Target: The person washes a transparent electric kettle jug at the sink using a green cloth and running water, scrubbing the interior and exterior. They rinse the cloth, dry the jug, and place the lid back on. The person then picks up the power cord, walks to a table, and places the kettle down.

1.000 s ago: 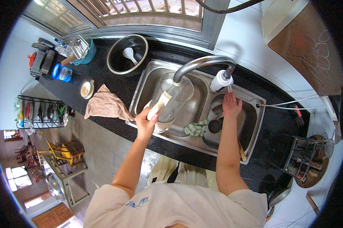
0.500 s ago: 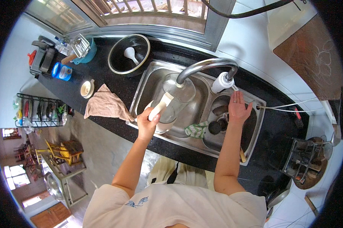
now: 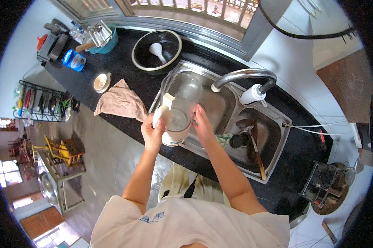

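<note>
A clear blender jar [image 3: 180,117] with a whitish handle [image 3: 161,116] and base hangs tilted over the near left rim of the double sink [image 3: 219,105]. My left hand [image 3: 153,135] is closed round the handle. On the jar's other side is my right hand [image 3: 203,126], its fingers stretched out along the clear wall; whether they press on it is hard to tell. Beyond the jar arches the steel faucet [image 3: 248,72], with a white filter unit [image 3: 252,95] at its base. A green-and-white cloth [image 3: 224,139] lies partly hidden behind my right wrist.
A black basin [image 3: 143,51] holding a white ladle [image 3: 157,51] stands behind the sink's left end. Left of the sink are a brown cloth [image 3: 121,101], a cream cup [image 3: 101,82] and a blue can [image 3: 74,60]. A wooden-handled utensil [image 3: 258,155] leans in the right bowl.
My right hand has come left from the faucet's lever to the jar's side. The jar has moved out from under the spout toward me. The view has shifted slightly.
</note>
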